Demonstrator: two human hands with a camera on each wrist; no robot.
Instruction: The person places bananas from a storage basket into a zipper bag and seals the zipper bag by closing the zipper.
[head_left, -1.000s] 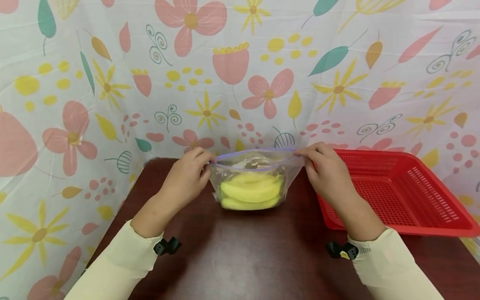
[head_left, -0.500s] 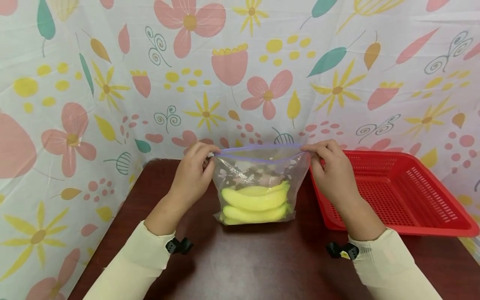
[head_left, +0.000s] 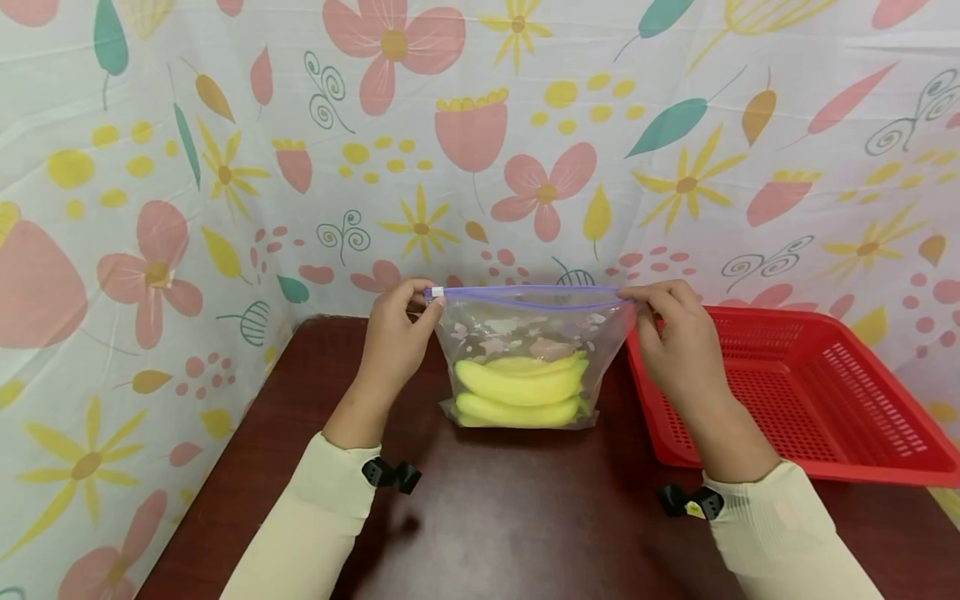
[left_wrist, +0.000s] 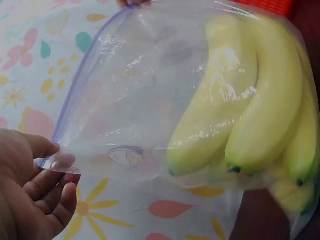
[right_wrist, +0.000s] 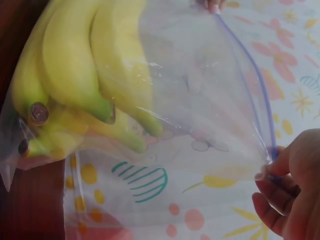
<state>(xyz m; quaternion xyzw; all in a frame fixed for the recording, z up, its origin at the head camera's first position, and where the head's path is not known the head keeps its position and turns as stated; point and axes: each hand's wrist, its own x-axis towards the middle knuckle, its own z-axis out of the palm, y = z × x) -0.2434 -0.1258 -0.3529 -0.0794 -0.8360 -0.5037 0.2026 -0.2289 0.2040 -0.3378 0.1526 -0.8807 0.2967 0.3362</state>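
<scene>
A clear zip bag (head_left: pixel 528 333) with a purple seal strip stands upright on the dark brown table (head_left: pixel 525 517). Inside lies a bunch of yellow bananas (head_left: pixel 521 392). My left hand (head_left: pixel 401 333) pinches the bag's top left corner, and my right hand (head_left: pixel 671 333) pinches the top right corner, so the seal is stretched straight between them. The left wrist view shows the bag (left_wrist: pixel 165 100), the bananas (left_wrist: pixel 250 115) and my left hand (left_wrist: pixel 35 185) at the seal's end. In the right wrist view my right hand (right_wrist: pixel 287 195) pinches the corner of the bag (right_wrist: pixel 200 105), with the bananas (right_wrist: pixel 80 70) beyond.
A red plastic basket (head_left: pixel 795 392) sits on the table to the right of the bag, close behind my right hand. A flowered cloth (head_left: pixel 480 150) hangs behind and on both sides of the table. The near part of the table is bare.
Both hands have lifted the bag's top and pulled it taut; the open mouth has flattened into a straight line. The bag now stands taller and slightly further right.
</scene>
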